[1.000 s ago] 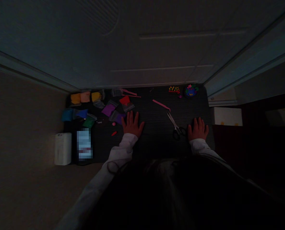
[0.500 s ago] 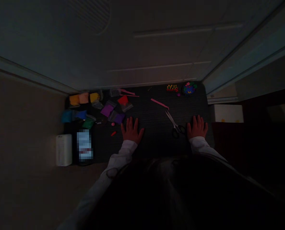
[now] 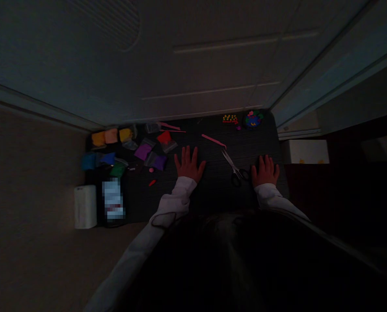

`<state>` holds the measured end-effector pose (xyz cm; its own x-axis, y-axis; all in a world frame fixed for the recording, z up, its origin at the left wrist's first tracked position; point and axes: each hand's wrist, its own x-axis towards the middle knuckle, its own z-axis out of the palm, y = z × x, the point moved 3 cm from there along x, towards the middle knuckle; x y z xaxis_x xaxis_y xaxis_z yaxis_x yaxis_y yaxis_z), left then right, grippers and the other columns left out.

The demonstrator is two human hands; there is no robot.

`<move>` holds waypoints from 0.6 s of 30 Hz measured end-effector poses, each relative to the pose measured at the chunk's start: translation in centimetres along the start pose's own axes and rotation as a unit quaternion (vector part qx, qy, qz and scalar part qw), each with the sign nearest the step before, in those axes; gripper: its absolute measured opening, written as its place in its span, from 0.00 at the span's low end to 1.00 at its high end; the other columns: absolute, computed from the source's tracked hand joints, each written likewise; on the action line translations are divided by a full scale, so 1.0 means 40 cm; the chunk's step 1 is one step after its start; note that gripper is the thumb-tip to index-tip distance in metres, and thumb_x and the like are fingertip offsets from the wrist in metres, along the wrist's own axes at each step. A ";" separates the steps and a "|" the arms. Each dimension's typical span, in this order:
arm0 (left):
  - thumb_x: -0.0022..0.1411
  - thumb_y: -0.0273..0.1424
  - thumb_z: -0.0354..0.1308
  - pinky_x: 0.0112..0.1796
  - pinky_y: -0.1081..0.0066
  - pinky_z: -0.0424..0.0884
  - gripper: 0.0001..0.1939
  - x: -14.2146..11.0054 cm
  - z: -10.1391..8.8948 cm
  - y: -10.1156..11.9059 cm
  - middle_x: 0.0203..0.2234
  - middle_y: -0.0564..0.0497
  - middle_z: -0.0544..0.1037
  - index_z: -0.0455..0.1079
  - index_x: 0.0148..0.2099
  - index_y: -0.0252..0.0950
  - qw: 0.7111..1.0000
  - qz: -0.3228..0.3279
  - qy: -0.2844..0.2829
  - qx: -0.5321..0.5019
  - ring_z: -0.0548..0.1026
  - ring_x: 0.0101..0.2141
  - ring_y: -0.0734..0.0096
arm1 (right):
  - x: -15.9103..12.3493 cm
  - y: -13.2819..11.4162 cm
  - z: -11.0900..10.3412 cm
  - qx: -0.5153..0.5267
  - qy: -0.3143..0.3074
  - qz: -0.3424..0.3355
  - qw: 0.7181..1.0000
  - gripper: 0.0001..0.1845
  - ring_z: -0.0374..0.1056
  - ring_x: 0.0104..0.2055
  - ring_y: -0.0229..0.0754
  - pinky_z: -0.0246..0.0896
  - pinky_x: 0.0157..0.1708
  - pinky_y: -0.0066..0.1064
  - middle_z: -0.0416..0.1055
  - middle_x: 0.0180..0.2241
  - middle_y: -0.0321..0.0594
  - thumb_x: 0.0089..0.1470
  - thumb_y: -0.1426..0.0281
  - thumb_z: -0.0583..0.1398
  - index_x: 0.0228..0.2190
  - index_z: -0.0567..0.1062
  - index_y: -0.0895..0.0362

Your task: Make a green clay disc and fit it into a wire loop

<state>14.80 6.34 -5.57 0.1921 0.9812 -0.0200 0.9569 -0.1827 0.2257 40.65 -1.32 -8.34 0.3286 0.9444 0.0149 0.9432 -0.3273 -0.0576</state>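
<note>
My left hand [image 3: 189, 164] lies flat on the dark table [image 3: 209, 195], fingers spread, holding nothing. To its left are a purple packet [image 3: 160, 162], a small pink piece [image 3: 151, 170] and a red piece [image 3: 152, 183]. My right hand [image 3: 265, 170] also rests flat with fingers apart. Just left of it, the scissors [image 3: 234, 168] lie with their black handles close to my thumb. A pink curved-tip tool [image 3: 214, 141] lies beyond the scissors, between the two hands.
Bags of coloured material, among them a red one [image 3: 164, 138] and a green one [image 3: 117, 169], cover the left side. A lit phone [image 3: 113, 199] lies near a white box [image 3: 85, 207]. At the back right sit a yellow-and-red piece [image 3: 230, 119] and a round blue piece [image 3: 252, 120].
My left hand has shifted to the right and slightly away from me, off the purple packet's edge. My right hand stays flat beside the scissors. The camera view has drifted a little.
</note>
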 end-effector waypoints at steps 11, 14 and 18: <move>0.54 0.45 0.41 0.52 0.50 0.33 0.31 -0.070 0.029 0.026 0.57 0.42 0.46 0.44 0.58 0.36 0.999 0.003 -0.032 0.013 0.40 0.56 0.58 | 0.000 -0.003 -0.005 0.004 0.000 -0.001 1.000 0.27 0.38 0.57 0.46 0.32 0.51 0.48 0.46 0.55 0.47 0.52 0.61 0.42 0.52 0.52 0.60; 0.55 0.45 0.40 0.52 0.50 0.32 0.31 -0.019 0.024 0.025 0.57 0.42 0.46 0.44 0.58 0.36 1.000 -0.009 -0.017 0.009 0.40 0.56 0.58 | 0.000 -0.001 -0.004 0.007 0.002 -0.002 1.000 0.27 0.38 0.57 0.46 0.31 0.51 0.47 0.46 0.55 0.47 0.53 0.61 0.42 0.52 0.52 0.60; 0.55 0.44 0.39 0.52 0.51 0.32 0.31 0.027 0.020 0.023 0.57 0.42 0.45 0.43 0.58 0.36 1.000 -0.027 0.004 0.007 0.39 0.56 0.59 | 0.000 0.000 -0.003 0.006 0.005 -0.002 1.000 0.27 0.37 0.57 0.46 0.31 0.51 0.47 0.46 0.55 0.46 0.53 0.61 0.42 0.52 0.52 0.60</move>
<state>16.07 7.18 -6.16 0.1392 0.9900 -0.0246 0.9687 -0.1310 0.2107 40.64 -1.32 -8.23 0.3260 0.9450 0.0249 0.9436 -0.3237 -0.0693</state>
